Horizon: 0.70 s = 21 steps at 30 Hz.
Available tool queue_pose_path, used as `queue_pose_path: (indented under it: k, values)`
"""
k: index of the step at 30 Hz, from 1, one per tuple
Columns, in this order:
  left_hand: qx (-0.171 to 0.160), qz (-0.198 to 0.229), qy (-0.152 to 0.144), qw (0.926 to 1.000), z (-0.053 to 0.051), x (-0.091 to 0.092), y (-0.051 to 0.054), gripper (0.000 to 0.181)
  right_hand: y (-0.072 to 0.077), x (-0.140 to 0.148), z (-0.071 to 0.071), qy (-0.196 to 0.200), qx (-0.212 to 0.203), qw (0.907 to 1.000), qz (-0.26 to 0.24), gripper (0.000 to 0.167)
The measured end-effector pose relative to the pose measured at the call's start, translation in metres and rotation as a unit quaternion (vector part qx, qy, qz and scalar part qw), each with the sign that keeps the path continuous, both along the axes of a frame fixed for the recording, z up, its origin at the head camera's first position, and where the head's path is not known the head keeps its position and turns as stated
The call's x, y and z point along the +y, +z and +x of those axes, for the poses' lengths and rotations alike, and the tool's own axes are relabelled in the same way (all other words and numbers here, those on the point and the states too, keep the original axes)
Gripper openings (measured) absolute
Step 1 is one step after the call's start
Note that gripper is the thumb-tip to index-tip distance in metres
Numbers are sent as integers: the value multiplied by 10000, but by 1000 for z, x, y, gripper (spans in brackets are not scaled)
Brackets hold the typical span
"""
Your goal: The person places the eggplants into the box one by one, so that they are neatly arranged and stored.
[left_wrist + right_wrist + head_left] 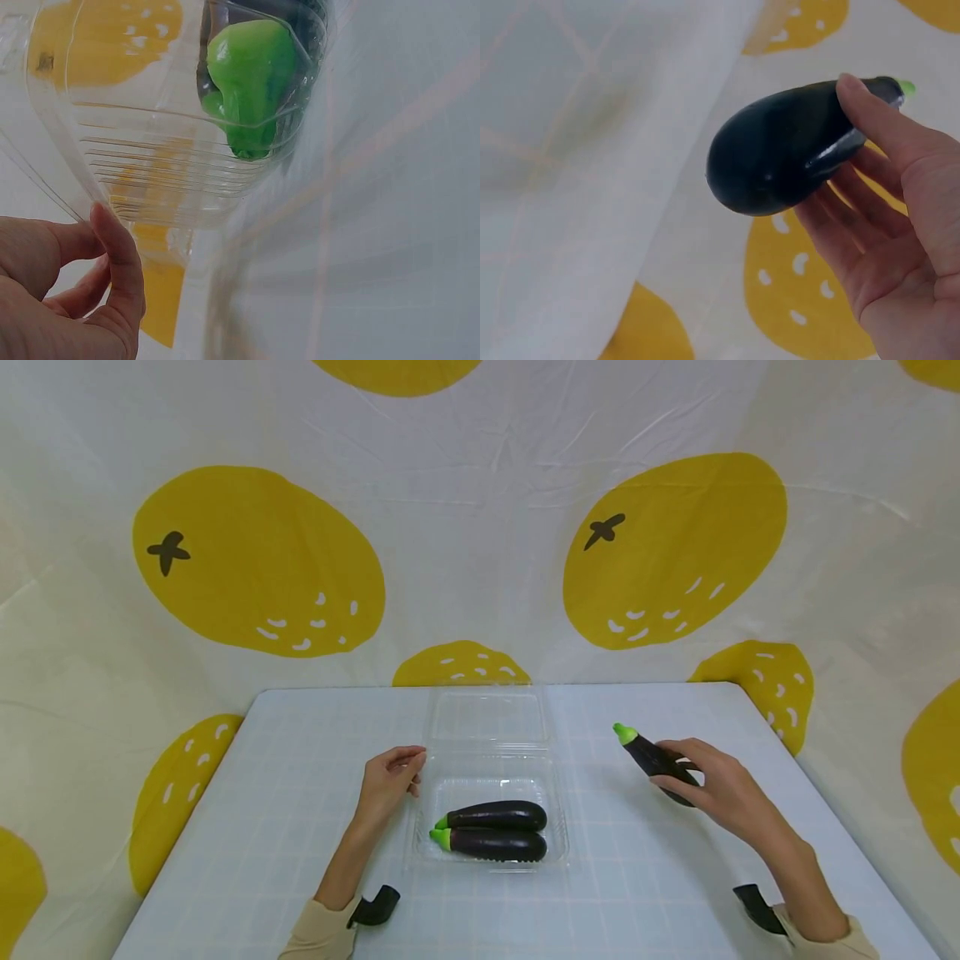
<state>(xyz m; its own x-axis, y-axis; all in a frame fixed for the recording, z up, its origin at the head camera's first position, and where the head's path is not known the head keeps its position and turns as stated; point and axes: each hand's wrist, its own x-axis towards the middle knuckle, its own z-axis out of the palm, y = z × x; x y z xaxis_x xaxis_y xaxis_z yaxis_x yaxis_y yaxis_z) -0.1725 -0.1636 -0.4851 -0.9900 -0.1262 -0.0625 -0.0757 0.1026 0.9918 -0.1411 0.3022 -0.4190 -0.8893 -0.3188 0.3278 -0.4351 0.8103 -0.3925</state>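
A dark eggplant [660, 767] with a bright green stem is held above the right side of the table by my right hand [716, 785]. In the right wrist view, thumb and fingers grip the eggplant [780, 154] around its narrower half, rounded end free. My left hand [388, 781] pinches the left rim of a clear plastic clamshell container [557, 827], whose lid [487, 717] lies folded back. Inside the container, an upper eggplant [498, 815] and a lower eggplant [498, 844] lie side by side, green stems to the left. The left wrist view shows one green stem [251, 82] through the plastic.
A white table [300, 760] with a faint grid carries the container near its middle. Behind it hangs a pale cloth [472, 527] printed with large yellow fruit. Each wrist wears a black strap piece, such as the left strap [377, 906].
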Motion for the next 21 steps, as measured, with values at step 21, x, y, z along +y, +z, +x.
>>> queue_pose_path:
  k: [21]
  values:
    - [26,51,-9,10000,0,0,0,25,14,-41,-6,683,535,9951,-476,54]
